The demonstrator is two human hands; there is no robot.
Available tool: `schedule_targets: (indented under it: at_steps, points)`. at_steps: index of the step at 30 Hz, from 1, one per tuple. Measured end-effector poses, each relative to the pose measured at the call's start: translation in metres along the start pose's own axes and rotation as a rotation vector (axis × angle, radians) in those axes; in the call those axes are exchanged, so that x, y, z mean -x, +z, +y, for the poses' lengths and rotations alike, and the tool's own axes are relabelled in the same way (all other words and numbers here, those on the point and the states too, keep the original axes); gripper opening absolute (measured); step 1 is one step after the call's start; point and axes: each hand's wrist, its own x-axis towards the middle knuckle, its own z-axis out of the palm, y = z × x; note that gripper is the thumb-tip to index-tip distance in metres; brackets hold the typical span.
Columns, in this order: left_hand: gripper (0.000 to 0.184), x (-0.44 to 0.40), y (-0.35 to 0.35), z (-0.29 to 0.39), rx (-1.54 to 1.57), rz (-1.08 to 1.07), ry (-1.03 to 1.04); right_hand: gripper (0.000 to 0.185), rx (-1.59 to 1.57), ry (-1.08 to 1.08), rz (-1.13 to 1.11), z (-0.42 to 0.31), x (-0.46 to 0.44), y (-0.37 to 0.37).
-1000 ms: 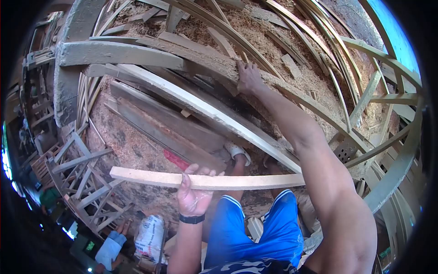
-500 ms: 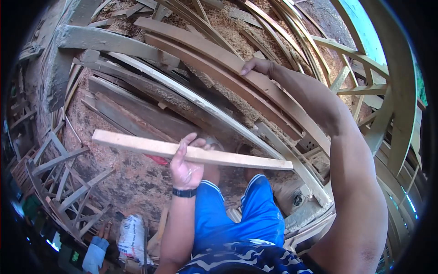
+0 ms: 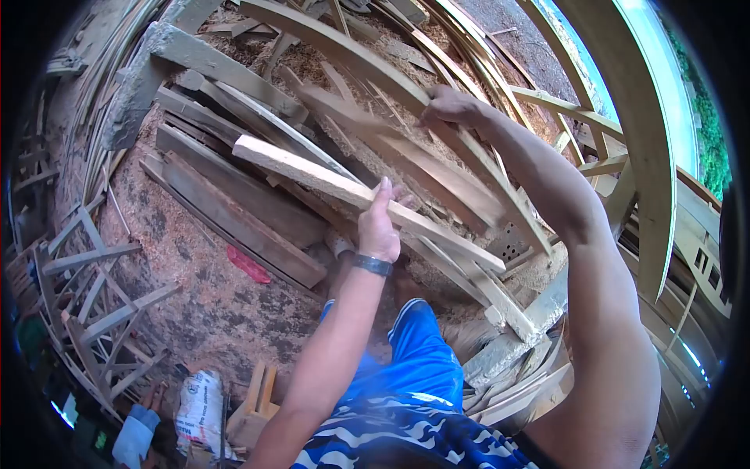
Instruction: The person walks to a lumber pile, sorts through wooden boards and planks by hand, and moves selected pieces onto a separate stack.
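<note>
Left hand (image 3: 379, 230): gripping the pale strip (image 3: 312, 172) partway along, thumb on the near side, fingers reaching past the far edge.
Right hand (image 3: 453, 108): clamping the edge of the long plank (image 3: 488, 160), ahead of the other hand; it's blurring, so I'm not making out each finger.
Spacing: the hands are working well apart, a second plank (image 3: 437, 172) lying between them, blurred too.
Pale strip handling: I'm judging it light and stiff, one hand balancing it near the middle.
Long plank handling: I'm expecting more weight, some flex, rough edges; I'm favouring a mid-length hold across its width.
</note>
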Motion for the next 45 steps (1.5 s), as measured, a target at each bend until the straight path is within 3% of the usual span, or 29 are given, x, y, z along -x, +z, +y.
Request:
schedule_targets:
  at_steps: [1, 3, 5, 7, 12, 15, 17, 19, 21, 25, 27, 28, 29, 31, 32, 33, 34, 35, 36, 37, 39, 43, 44, 45]
  points:
    - [0.075, 0.007, 0.003, 0.002, -0.034, 0.069, -0.020, 0.042, 0.240, 0.035, 0.122, -0.018, 0.019, 0.001]
    - [0.065, 0.013, 0.000, 0.005, -0.040, 0.112, 0.003, 0.046, 0.192, -0.071, 0.190, -0.003, 0.028, -0.007]
    - [0.055, 0.018, -0.008, 0.009, 0.056, 0.008, 0.118, 0.057, 0.268, -0.188, 0.234, 0.011, 0.037, -0.012]
    - [0.047, 0.021, -0.013, 0.016, 0.100, -0.054, 0.126, 0.062, 0.213, -0.153, 0.181, 0.029, 0.050, -0.005]
    - [0.055, 0.025, -0.021, 0.028, 0.177, -0.153, 0.115, 0.064, 0.206, -0.183, 0.125, 0.056, 0.113, 0.042]
    - [0.067, 0.034, -0.036, 0.022, 0.186, -0.157, 0.109, 0.060, 0.164, -0.271, 0.054, 0.064, 0.128, 0.075]
    - [0.075, 0.036, -0.051, 0.013, 0.185, -0.241, 0.235, 0.063, 0.171, -0.389, 0.022, 0.053, 0.127, 0.103]
    - [0.079, 0.043, -0.065, 0.014, 0.234, -0.326, 0.224, 0.069, 0.274, -0.479, 0.084, 0.039, 0.113, 0.138]
    - [0.084, 0.060, -0.067, 0.018, 0.251, -0.231, 0.257, 0.073, 0.337, -0.454, 0.117, 0.006, 0.109, 0.171]
    - [0.073, 0.076, -0.084, 0.049, 0.290, -0.131, 0.235, 0.083, 0.120, -0.778, -0.036, -0.046, 0.109, 0.208]
    - [0.071, 0.061, -0.128, 0.064, 0.295, 0.119, 0.342, 0.087, 0.141, -0.725, -0.268, -0.065, 0.114, 0.216]
    - [0.060, 0.056, -0.138, 0.071, 0.242, 0.184, 0.375, 0.082, 0.194, -0.856, -0.155, -0.056, 0.103, 0.227]
    - [0.048, 0.049, -0.154, 0.078, 0.343, 0.121, 0.366, 0.082, 0.192, -0.839, -0.147, -0.056, 0.105, 0.213]
    - [0.044, 0.051, -0.176, 0.088, 0.392, 0.066, 0.373, 0.073, 0.267, -0.429, -0.090, -0.053, 0.100, 0.157]
    - [0.045, 0.053, -0.188, 0.093, 0.364, 0.089, 0.395, 0.066, 0.244, -0.609, 0.198, -0.007, 0.061, 0.147]
    - [0.046, 0.056, -0.200, 0.096, 0.337, 0.113, 0.419, 0.066, 0.367, -0.345, 0.209, 0.017, 0.044, 0.122]
    - [0.049, 0.060, -0.207, 0.098, 0.287, 0.081, 0.470, 0.068, 0.443, -0.257, 0.274, 0.065, 0.018, 0.102]
    - [0.048, 0.066, -0.214, 0.100, 0.359, 0.122, 0.411, 0.072, 0.497, -0.017, 0.176, 0.107, -0.007, 0.078]
    - [0.047, 0.067, -0.231, 0.100, 0.363, 0.142, 0.410, 0.072, 0.522, 0.025, 0.338, 0.186, -0.043, 0.072]
    - [0.045, 0.069, -0.247, 0.098, 0.364, 0.165, 0.409, 0.052, 0.626, 0.151, 0.320, 0.213, -0.044, 0.065]
    - [0.045, 0.081, -0.249, 0.091, 0.326, 0.248, 0.457, 0.055, 0.719, 0.278, 0.240, 0.303, -0.083, 0.058]
    - [0.049, 0.091, -0.277, 0.080, 0.292, 0.365, 0.470, 0.048, 0.661, 0.227, 0.226, 0.325, -0.098, 0.085]
    - [0.047, 0.089, -0.267, 0.077, 0.330, 0.233, 0.428, 0.044, 0.604, 0.196, 0.254, 0.327, -0.109, 0.090]
    - [0.047, 0.086, -0.273, 0.073, 0.332, 0.238, 0.437, 0.040, 0.549, 0.164, 0.282, 0.328, -0.118, 0.093]
